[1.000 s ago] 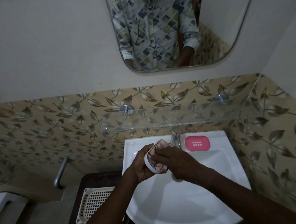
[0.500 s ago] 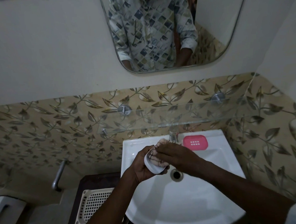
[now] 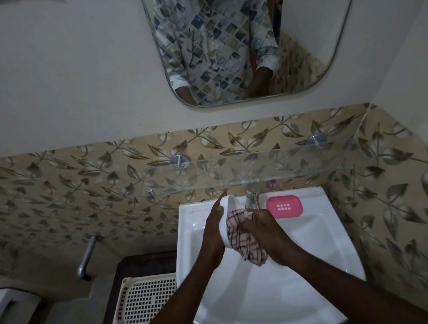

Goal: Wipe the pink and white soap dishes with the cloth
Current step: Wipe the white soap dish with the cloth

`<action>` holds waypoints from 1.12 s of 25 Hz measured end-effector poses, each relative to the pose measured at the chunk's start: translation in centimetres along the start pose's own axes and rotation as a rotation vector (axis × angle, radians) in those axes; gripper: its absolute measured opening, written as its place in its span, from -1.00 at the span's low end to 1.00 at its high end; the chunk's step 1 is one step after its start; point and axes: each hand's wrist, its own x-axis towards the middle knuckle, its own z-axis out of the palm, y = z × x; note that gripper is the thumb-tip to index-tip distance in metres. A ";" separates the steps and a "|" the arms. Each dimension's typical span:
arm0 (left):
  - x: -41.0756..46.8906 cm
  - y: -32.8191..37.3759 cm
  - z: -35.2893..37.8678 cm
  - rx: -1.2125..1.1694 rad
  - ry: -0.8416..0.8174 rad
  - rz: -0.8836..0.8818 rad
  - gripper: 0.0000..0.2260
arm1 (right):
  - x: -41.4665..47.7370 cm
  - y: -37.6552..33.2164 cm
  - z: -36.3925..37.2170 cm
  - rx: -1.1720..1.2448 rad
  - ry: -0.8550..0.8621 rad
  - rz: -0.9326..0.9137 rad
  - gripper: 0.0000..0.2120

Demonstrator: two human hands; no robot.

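White oval plastic soap dish [image 3: 226, 210] is up over the white ceramic basin [image 3: 277, 294], left hand [image 3: 215, 230] clamped round its edge: light, rigid, probably slick. Right hand [image 3: 266, 236] bunches the soft pink checked cloth [image 3: 244, 237] into it. Dish interior's hidden. Pink soap dish [image 3: 284, 206] waits on the ledge.

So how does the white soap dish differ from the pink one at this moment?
The white soap dish is held up on edge over the sink by the left hand; the pink soap dish lies flat on the sink's back ledge, right of the tap. The right hand presses the cloth into the white dish; nothing touches the pink dish. Both look like rounded oblong dishes.
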 end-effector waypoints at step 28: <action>0.1 3.1 -3.3 0.395 -0.335 -0.172 -0.60 | 0.8 -0.4 -4.8 0.570 0.358 0.017 -0.73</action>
